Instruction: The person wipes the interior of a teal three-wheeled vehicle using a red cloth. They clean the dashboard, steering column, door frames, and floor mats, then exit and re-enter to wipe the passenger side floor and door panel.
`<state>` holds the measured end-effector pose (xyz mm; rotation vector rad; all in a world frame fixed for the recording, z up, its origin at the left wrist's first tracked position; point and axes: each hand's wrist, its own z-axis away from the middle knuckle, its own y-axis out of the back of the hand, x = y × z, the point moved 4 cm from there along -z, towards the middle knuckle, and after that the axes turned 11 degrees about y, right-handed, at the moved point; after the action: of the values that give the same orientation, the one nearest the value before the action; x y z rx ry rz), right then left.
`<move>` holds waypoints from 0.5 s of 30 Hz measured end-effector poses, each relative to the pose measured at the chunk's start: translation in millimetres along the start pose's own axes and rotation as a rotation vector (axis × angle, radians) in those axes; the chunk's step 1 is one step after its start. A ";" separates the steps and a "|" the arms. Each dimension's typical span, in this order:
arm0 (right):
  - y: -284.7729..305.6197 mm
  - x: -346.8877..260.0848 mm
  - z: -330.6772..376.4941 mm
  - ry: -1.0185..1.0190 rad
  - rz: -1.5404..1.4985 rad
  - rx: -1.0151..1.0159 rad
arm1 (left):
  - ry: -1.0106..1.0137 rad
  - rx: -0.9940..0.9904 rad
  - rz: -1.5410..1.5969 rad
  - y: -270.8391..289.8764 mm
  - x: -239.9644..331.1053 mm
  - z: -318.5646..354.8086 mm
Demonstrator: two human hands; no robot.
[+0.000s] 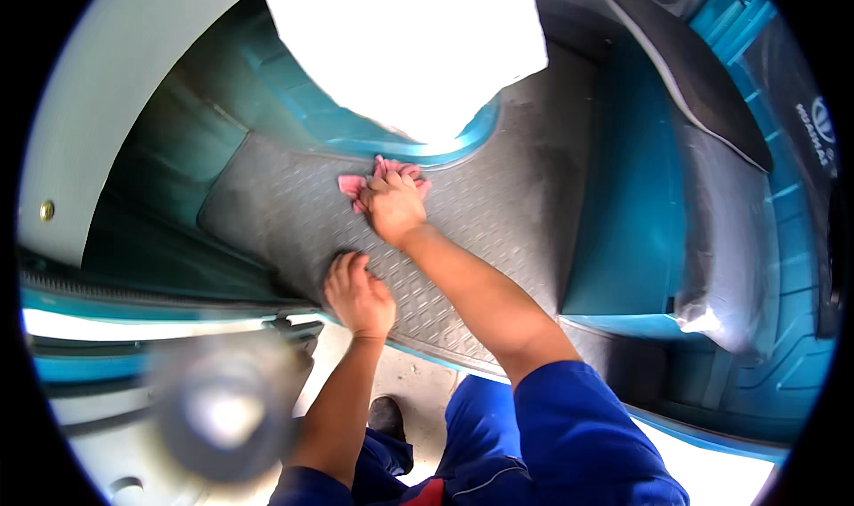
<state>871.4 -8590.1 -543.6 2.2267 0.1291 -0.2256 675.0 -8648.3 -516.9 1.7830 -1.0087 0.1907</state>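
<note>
Right hand [396, 208], in the head view, closed over a bunched pink cloth [352, 185] on the grey floor mat [276, 194]; left hand [360, 299] nearby, fingers loosely bent, apparently empty. Cloth probably light, soft, unbreakable; best gripped by its gathered middle.

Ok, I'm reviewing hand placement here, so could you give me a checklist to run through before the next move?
1. Cloth in hand: ok; the right hand has the pink cloth bunched under it.
2. Cloth over the mat: ok; it is over the grey floor mat.
3. Left hand free: ok; no object shows in it.
4. Left hand touching the mat: cannot tell.
5. Teal base fully visible: not ok; the white covering hides its upper part.
</note>
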 end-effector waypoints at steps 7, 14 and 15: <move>164.5 163.7 53.5 -0.702 0.313 -0.076 | -0.022 -0.004 -0.015 -1.2 6.7 0.9; 112.9 15.1 154.1 -0.349 0.455 0.080 | -0.036 -0.034 -0.066 0.6 5.9 2.0; 126.8 24.9 153.5 -0.403 0.279 -0.054 | -0.031 -0.045 -0.084 2.7 5.4 3.3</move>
<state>899.5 -8788.8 -544.2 2.0720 -0.3859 -0.5027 675.5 -8654.2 -513.5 1.7887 -0.9507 0.0877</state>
